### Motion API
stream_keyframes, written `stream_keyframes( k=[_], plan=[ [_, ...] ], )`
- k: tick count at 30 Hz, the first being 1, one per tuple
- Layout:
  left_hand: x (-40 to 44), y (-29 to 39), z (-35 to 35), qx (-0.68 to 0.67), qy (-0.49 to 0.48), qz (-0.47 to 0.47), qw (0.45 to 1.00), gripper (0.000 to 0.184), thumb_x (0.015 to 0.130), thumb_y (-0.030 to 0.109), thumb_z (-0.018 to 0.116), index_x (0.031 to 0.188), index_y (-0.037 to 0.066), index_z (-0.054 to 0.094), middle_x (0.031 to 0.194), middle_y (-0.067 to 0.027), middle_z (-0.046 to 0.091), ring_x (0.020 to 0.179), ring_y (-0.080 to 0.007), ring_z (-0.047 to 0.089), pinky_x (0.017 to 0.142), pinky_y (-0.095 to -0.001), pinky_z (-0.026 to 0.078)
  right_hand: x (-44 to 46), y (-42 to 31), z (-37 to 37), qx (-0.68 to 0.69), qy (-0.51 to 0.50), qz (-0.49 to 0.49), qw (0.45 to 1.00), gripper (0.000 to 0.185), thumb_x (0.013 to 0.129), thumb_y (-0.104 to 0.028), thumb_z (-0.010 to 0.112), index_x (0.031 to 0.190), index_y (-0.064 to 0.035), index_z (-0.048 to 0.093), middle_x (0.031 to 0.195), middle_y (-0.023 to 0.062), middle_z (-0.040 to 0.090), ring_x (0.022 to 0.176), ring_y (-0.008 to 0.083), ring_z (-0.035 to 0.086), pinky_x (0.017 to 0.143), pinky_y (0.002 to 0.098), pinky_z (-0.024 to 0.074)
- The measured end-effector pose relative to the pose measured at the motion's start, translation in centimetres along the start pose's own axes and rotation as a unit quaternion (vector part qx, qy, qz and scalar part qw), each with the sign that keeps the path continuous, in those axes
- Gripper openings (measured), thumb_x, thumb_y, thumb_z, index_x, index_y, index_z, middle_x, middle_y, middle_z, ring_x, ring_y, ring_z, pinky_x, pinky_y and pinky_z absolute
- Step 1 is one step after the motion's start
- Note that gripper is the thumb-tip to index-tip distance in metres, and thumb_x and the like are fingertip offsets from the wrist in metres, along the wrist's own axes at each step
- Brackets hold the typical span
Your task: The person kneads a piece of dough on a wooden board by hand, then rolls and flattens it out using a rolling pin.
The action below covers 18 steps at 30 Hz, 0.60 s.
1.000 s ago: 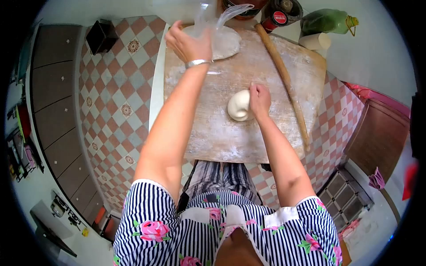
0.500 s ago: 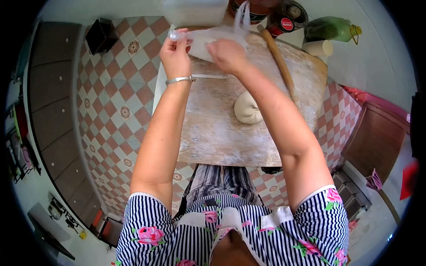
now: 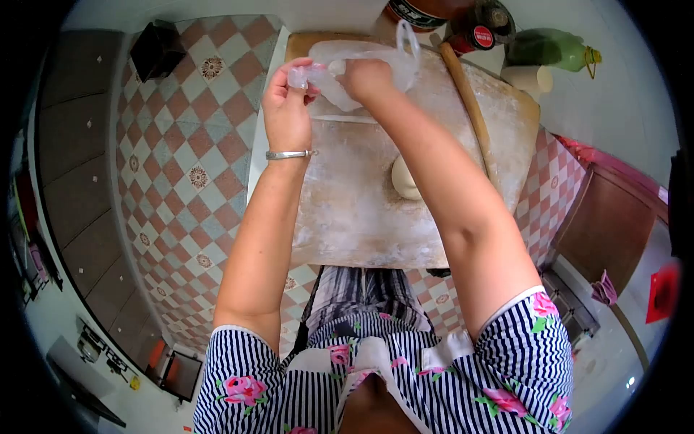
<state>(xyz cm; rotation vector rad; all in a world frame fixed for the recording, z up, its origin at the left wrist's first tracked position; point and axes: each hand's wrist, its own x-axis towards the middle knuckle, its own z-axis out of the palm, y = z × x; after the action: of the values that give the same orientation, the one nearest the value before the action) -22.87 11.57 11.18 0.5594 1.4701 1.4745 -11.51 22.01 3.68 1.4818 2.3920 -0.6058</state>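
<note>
Both hands work at a thin, see-through plastic bag (image 3: 345, 52) over the far left part of a floured wooden board (image 3: 347, 210). My left hand (image 3: 288, 101) is closed on one gathered end of the bag. The fingers of my right hand (image 3: 369, 79) are curled and pinch the bag near its middle; a handle loop stands up beyond them. Nearer to me on the board sits a round ball of dough (image 3: 405, 179), partly covered by my right forearm. A flat, pale strip (image 3: 347, 118), perhaps a blade, lies just below the hands.
A wooden rolling pin (image 3: 466, 108) lies along the board's right side. Behind it stand a dark jar with a red label (image 3: 483, 36), a green plastic bottle (image 3: 549, 49) and a pale cup (image 3: 531, 78). A black bin (image 3: 157, 50) stands on the tiled floor at left.
The bag is drawn out flatter between the hands, and its handle loop has dropped a little. My right hand has shifted slightly; the forearm now covers more of the dough.
</note>
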Motion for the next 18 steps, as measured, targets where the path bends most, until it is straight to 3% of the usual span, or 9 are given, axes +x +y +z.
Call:
stream_keyframes(
  k=[3, 5, 7, 9, 10, 11, 15, 17, 18],
  plan=[
    [-0.3, -0.1, 0.0, 0.015, -0.001, -0.011, 1.0, 0.024, 0.098, 0.007, 0.051, 0.118, 0.009, 0.062, 0.11, -0.0032, 0.068, 0.081, -0.0075, 0.059, 0.077, -0.0235, 0.049, 2.3, 2.6, 3.8, -0.012, 0.04, -0.032, 0.999, 0.031, 0.093, -0.019, 0.048, 0.111, -0.0047, 0.069, 0.112, 0.0192, 0.069, 0.101, 0.0316, 0.069, 0.087, 0.0429, 0.0533],
    [-1.0, -0.1, 0.0, 0.036, 0.011, -0.008, 0.999, 0.026, 0.096, 0.007, 0.052, 0.12, 0.009, 0.061, 0.112, -0.003, 0.066, 0.085, -0.0091, 0.059, 0.078, -0.0243, 0.048, 6.2, 5.7, 7.1, 0.004, -0.006, -0.068, 0.998, 0.03, 0.096, -0.019, 0.048, 0.115, -0.0037, 0.066, 0.109, 0.0204, 0.069, 0.093, 0.0294, 0.07, 0.079, 0.0408, 0.0554],
    [-2.4, -1.4, 0.2, 0.052, 0.099, 0.015, 0.994, 0.029, 0.095, 0.008, 0.055, 0.124, 0.009, 0.059, 0.114, -0.0026, 0.064, 0.09, -0.0107, 0.059, 0.078, -0.0262, 0.048, 5.6, 6.5, 6.0, 0.2, -0.047, -0.002, 0.979, 0.028, 0.098, -0.018, 0.05, 0.117, -0.0026, 0.063, 0.103, 0.0192, 0.068, 0.084, 0.026, 0.068, 0.07, 0.0376, 0.0561],
    [-4.3, -3.1, 0.5, 0.053, 0.149, -0.009, 0.987, 0.032, 0.093, 0.007, 0.056, 0.125, 0.006, 0.058, 0.117, -0.0049, 0.061, 0.096, -0.0124, 0.059, 0.082, -0.0274, 0.048, 2.3, 4.9, -0.5, 0.543, -0.071, 0.163, 0.821, 0.026, 0.099, -0.018, 0.053, 0.117, -0.0014, 0.061, 0.095, 0.0155, 0.066, 0.075, 0.0213, 0.065, 0.061, 0.0335, 0.0553],
    [-5.6, -3.9, 0.3, 0.046, 0.155, -0.046, 0.986, 0.032, 0.092, 0.005, 0.056, 0.124, 0.003, 0.057, 0.119, -0.0073, 0.06, 0.098, -0.0132, 0.058, 0.086, -0.0276, 0.048, 3.7, 5.1, 0.5, 0.64, -0.117, 0.171, 0.74, 0.016, 0.097, -0.014, 0.059, 0.106, -0.0013, 0.061, 0.083, 0.0079, 0.059, 0.068, 0.0159, 0.057, 0.052, 0.0293, 0.0517],
    [-6.9, -5.1, 0.5, 0.04, 0.16, -0.081, 0.983, 0.033, 0.09, 0.004, 0.057, 0.123, 0.0, 0.057, 0.12, -0.0097, 0.059, 0.101, -0.014, 0.058, 0.089, -0.0277, 0.047, 4.0, 6.3, 1.4, 0.647, -0.116, 0.194, 0.728, 0.014, 0.097, -0.014, 0.059, 0.104, -0.0015, 0.061, 0.082, 0.0073, 0.059, 0.067, 0.0154, 0.057, 0.052, 0.0293, 0.0514],
    [-10.9, -11.2, 3.5, 0.186, -0.084, -0.146, 0.968, 0.037, 0.088, 0.014, 0.065, 0.122, 0.001, 0.057, 0.12, -0.0112, 0.06, 0.108, -0.0229, 0.057, 0.097, -0.0337, 0.044, 1.0, 6.5, -2.1, 0.719, -0.144, 0.21, 0.646, 0.01, 0.098, -0.013, 0.059, 0.098, -0.0029, 0.059, 0.078, 0.0051, 0.061, 0.063, 0.0125, 0.057, 0.051, 0.0256, 0.0507],
    [-10.8, -13.5, 5.8, 0.341, -0.149, -0.017, 0.928, 0.044, 0.085, 0.025, 0.069, 0.122, 0.003, 0.06, 0.117, -0.0151, 0.062, 0.102, -0.0313, 0.059, 0.096, -0.0387, 0.046, 0.2, 7.8, -2.5, 0.766, -0.172, 0.176, 0.594, 0.01, 0.097, -0.012, 0.06, 0.101, -0.0029, 0.06, 0.084, 0.006, 0.064, 0.065, 0.012, 0.057, 0.052, 0.0228, 0.0486],
    [-10.3, -14.2, 7.0, 0.387, -0.171, -0.008, 0.906, 0.049, 0.083, 0.029, 0.07, 0.123, 0.004, 0.06, 0.117, -0.016, 0.062, 0.102, -0.0326, 0.059, 0.096, -0.0394, 0.046, -1.3, 7.8, -3.3, 0.785, -0.154, 0.144, 0.583, 0.011, 0.099, -0.014, 0.056, 0.103, -0.0041, 0.059, 0.088, 0.0065, 0.065, 0.068, 0.0104, 0.057, 0.053, 0.0205, 0.048]
  ],
)
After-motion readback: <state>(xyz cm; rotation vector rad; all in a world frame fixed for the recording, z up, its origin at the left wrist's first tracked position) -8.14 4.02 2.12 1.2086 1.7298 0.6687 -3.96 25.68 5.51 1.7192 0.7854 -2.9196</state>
